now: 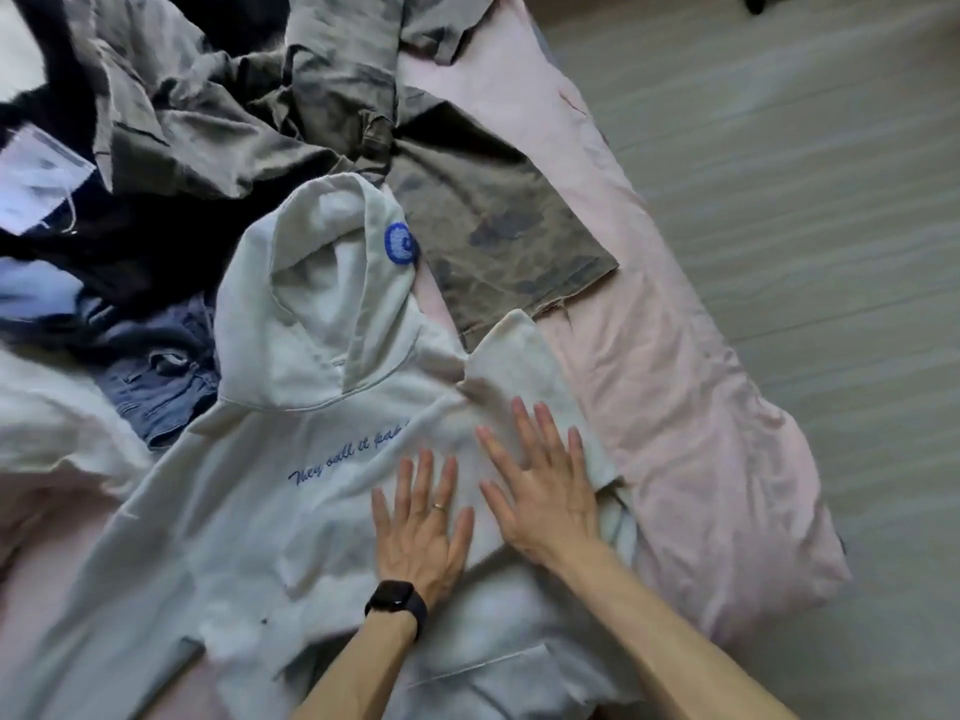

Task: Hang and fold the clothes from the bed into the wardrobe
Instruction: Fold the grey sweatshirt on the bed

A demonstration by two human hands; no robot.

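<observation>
The blue script (343, 462) on the white hoodie (249, 511) breaks off where one sleeve (524, 366) is folded over it, so the last words are covered. The hoodie lies front up on the pink bed sheet (675, 407), its hem cut off by the bottom edge.

Two hands lie flat on it side by side, fingers straight and spread, gripping nothing. The left hand (421, 527) wears one black watch (396, 601) and one ring (439, 506). The right hand (543, 496) presses the folded sleeve.

One round blue patch (401, 243) sits on the hood. Beyond it is a heap: a camouflage garment (493, 226), jeans (161, 387) and a black garment (119, 241) with a tag (36, 179). The heap is too tangled and blurred to count.
</observation>
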